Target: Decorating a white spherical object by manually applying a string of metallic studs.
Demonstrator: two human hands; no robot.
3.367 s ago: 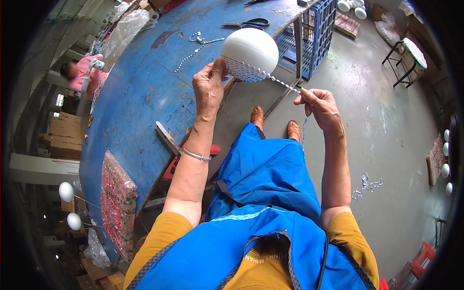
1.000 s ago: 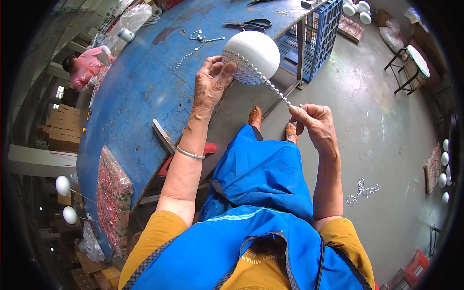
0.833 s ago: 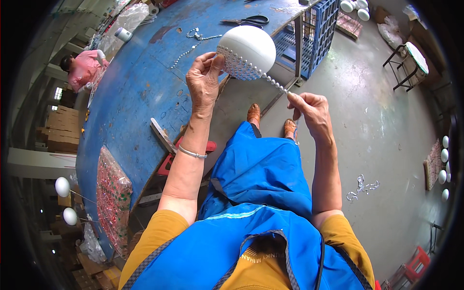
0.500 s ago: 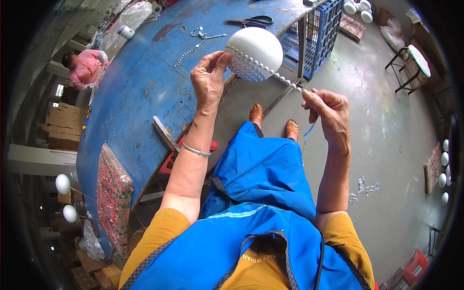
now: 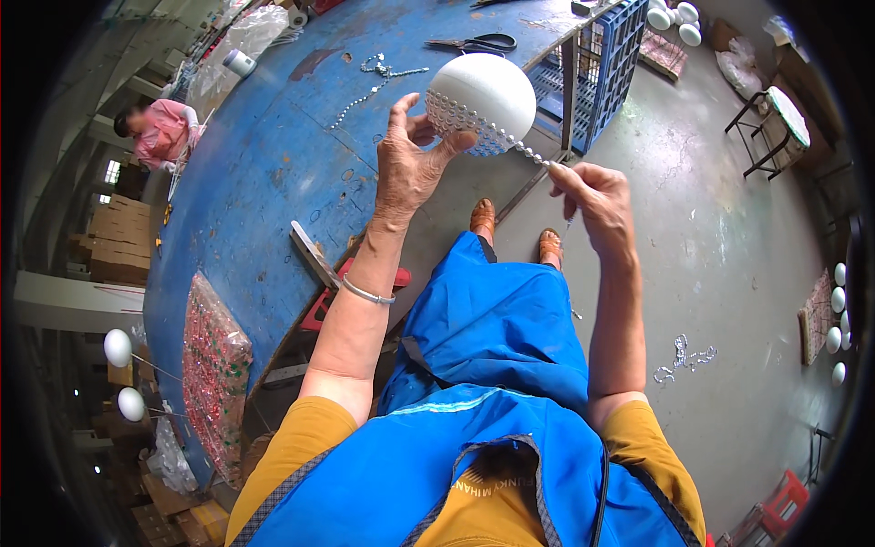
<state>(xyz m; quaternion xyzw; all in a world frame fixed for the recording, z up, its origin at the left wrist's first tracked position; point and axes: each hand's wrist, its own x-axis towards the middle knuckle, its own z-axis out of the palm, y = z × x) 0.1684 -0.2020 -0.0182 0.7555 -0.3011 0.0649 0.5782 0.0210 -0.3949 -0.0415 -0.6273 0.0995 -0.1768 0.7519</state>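
Note:
A smooth white ball, its lower part wrapped in rows of silver beads, is held up in front of me near the table's edge. My left hand grips its left side, thumb across the beaded part and fingers spread along the edge. From the ball a silver bead strand runs taut to the right. My right hand pinches that strand between thumb and fingers. The strand's loose tail hangs below the right hand.
On the blue table lie black-handled scissors, a loose bead strand and a plastic-wrapped red-green bundle. A blue crate stands beyond. More beads lie on the floor near a stool. A co-worker is at far left.
My left thumb and fingers have gone from a pinch at the ball's edge to a wider spread. My right hand has moved left, nearer the ball, shortening the stretch of strand between.

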